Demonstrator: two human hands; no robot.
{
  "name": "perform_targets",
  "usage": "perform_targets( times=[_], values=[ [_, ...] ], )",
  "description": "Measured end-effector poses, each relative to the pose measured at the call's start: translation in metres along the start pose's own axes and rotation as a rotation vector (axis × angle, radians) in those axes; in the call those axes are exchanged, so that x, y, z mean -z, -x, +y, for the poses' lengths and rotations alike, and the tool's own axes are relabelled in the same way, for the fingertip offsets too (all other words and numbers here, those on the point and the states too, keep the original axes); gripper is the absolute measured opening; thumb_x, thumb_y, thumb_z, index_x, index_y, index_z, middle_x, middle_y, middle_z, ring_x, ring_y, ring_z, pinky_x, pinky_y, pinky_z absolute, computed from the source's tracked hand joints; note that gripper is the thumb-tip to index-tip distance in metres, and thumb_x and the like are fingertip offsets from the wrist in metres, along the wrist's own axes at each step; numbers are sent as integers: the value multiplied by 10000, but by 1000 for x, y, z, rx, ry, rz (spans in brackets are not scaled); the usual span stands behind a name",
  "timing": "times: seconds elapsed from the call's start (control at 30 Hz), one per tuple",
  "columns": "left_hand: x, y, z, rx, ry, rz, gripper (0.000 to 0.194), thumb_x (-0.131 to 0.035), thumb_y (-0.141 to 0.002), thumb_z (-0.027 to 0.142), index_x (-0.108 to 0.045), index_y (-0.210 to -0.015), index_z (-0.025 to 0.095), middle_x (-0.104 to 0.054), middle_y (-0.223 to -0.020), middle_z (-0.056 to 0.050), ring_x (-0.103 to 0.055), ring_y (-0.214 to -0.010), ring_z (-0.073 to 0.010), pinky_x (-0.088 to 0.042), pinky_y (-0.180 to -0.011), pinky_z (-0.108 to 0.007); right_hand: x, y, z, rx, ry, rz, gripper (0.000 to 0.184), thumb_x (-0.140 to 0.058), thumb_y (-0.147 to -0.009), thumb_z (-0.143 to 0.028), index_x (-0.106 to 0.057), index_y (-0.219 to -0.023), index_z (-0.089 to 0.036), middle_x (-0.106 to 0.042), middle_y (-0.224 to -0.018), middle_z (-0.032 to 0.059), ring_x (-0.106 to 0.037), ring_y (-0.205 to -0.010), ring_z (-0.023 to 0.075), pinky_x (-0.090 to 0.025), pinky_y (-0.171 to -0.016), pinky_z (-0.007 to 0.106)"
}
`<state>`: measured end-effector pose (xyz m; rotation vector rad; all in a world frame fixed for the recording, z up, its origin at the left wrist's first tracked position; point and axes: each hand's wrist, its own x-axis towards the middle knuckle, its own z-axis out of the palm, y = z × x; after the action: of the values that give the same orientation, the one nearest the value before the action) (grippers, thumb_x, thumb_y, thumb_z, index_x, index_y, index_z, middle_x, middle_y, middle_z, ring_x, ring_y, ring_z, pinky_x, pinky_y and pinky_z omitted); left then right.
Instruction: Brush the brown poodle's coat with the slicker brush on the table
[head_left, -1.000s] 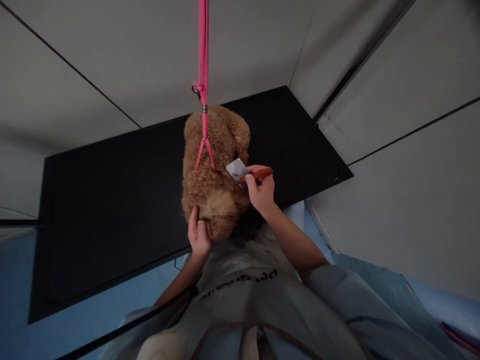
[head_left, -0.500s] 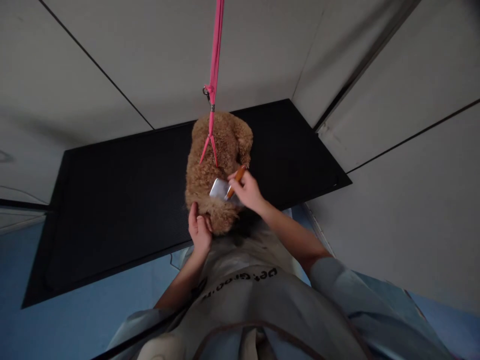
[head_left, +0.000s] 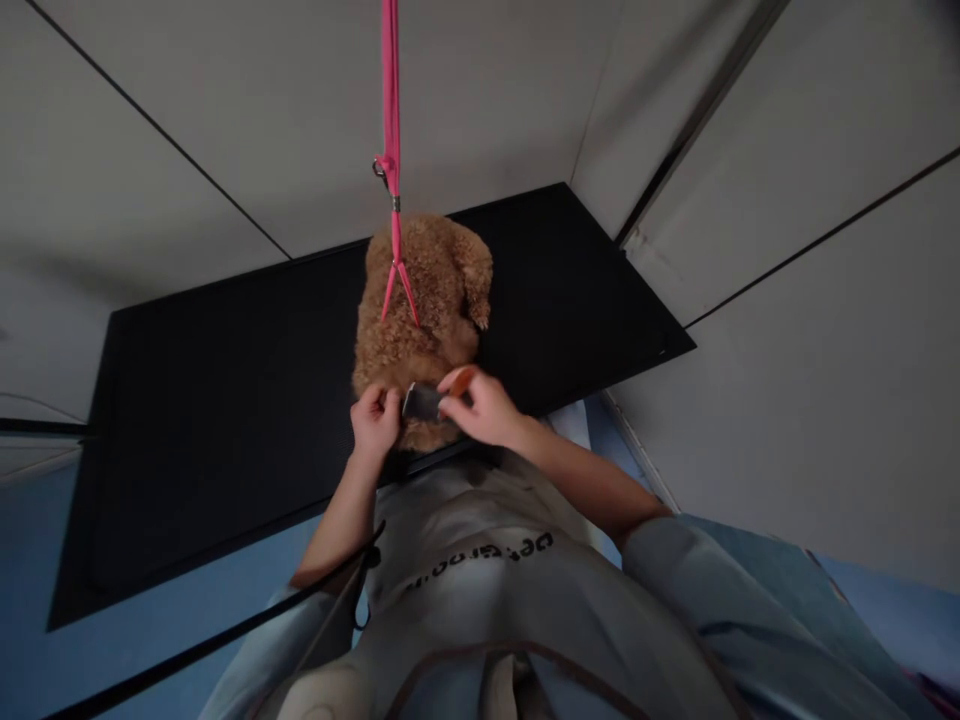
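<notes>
A curly brown dog (head_left: 420, 290) is on the black table, with a pink loop leash (head_left: 394, 190) rising from its neck area. My right hand (head_left: 484, 405) grips a slicker brush (head_left: 424, 402) by its orange handle. Its flat rectangular head is now dark toward me and lies against the fur at the dog's near end. My left hand (head_left: 376, 418) is closed at the dog's near left side, thumb and fingers pinched on the fur just left of the brush head. The fur under both hands is partly hidden.
The black ribbed grooming table (head_left: 217, 400) runs across the view, against a pale panelled wall (head_left: 247, 120). A grey apron (head_left: 480, 560) covers my front at the near edge. A dark strap (head_left: 225, 640) crosses at lower left. Blue floor (head_left: 187, 590) shows below.
My left hand has gone from spread fingers to a pinch on the fur. The brush has moved lower and turned, its head going from shiny to dark. The view has shifted slightly.
</notes>
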<state>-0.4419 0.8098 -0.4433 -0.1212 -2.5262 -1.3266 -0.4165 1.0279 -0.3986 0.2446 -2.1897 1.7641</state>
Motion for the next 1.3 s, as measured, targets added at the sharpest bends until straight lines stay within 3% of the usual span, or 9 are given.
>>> perform_targets(
  times=[0.07,0.2,0.37,0.5,0.67,0.87,1.03,1.17,1.3],
  values=[
    [-1,-7,-1,-28,-35,-25,244,-576,-754,377,-617,-753,137,-401,-517,57,-361,-478,-78,-330,-505,-211,0,2,0,-47,17,-59,167,-609,-805,-321,-560,-919,-210,-642,-861,27,-633,-786,167,-509,-735,303],
    [-5,-12,6,-11,-41,-44,291,-593,-708,409,-620,-808,137,-406,-504,63,-365,-467,-81,-333,-499,-210,2,2,-1,-53,20,355,160,-540,-857,-312,-536,-988,-219,-626,-1009,62,-617,-943,187,-501,-828,336],
    [-5,-9,11,19,-36,-81,268,-569,-710,421,-569,-765,159,-376,-460,76,-350,-430,-83,-312,-466,-210,5,5,2,-84,-38,39,155,-595,-810,-300,-560,-931,-210,-642,-872,36,-635,-796,174,-515,-756,319],
    [-4,-6,8,6,-87,-95,250,-564,-702,417,-531,-698,169,-391,-474,64,-363,-449,-87,-304,-461,-211,13,2,7,-135,-1,480,139,-535,-841,-291,-536,-947,-201,-627,-964,68,-619,-876,178,-503,-811,336],
    [-4,-4,10,-11,-90,-72,297,-571,-684,434,-426,-587,194,-387,-470,55,-362,-452,-88,-301,-455,-214,3,10,8,-162,-83,61,196,-597,-790,-305,-578,-955,-201,-651,-921,42,-629,-827,167,-510,-792,316],
    [-5,-4,11,14,-65,-103,382,-602,-680,431,-336,-519,209,-353,-425,58,-322,-416,-81,-277,-429,-216,2,8,14,-152,-81,466,191,-543,-828,-321,-538,-984,-210,-619,-1049,84,-606,-970,188,-497,-869,351],
    [-2,-4,5,-6,-121,-60,386,-599,-646,451,-361,-469,203,-362,-410,41,-320,-415,-86,-271,-419,-220,1,11,19,-224,-157,152,192,-566,-802,-313,-557,-958,-201,-639,-930,55,-625,-822,169,-518,-769,323],
    [1,0,-2,-23,-126,-121,398,-611,-660,481,-424,-459,193,-408,-413,18,-385,-405,-104,-332,-423,-234,6,7,21,-196,-71,485,159,-510,-844,-327,-524,-944,-205,-615,-971,64,-603,-894,174,-497,-832,340],
    [1,2,-7,-69,-98,-141,362,-649,-653,492,-623,-725,138,-603,-613,-51,-601,-608,-196,-483,-563,-292,1,9,16,-191,-122,135,172,-558,-817,-310,-551,-956,-209,-635,-957,54,-614,-885,175,-501,-813,328]
  ],
)
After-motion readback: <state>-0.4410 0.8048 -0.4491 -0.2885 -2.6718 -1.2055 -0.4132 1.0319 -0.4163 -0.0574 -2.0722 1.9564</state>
